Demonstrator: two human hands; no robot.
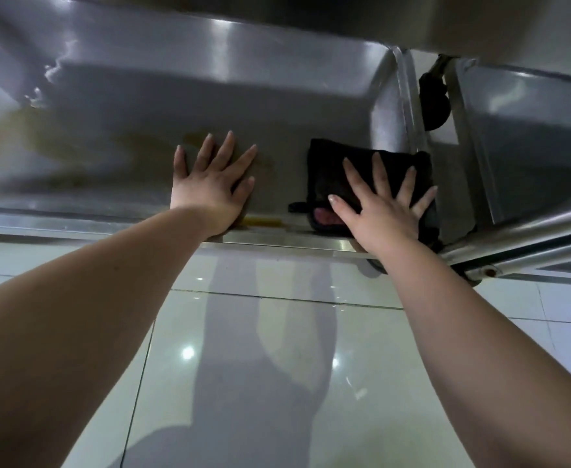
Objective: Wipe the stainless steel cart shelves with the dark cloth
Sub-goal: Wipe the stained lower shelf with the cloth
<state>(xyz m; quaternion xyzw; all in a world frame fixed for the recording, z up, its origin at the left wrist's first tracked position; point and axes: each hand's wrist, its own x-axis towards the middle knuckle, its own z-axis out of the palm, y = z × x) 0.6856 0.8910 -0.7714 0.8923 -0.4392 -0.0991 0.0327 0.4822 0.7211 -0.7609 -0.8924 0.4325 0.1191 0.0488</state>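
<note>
Dim indoor light; white glare streaks the grey stainless steel cart shelf [209, 106], a soft shadow crosses the glossy pale floor tiles [260, 366], and edges bend.

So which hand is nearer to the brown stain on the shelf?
Left. The left hand lies flat beside the stain; the right hand presses on the dark cloth, farther to the right.

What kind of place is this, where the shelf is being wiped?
Probably a commercial kitchen or similar service area: a stainless steel cart shelf, a second steel unit beside it, and a glossy tiled floor.
</note>
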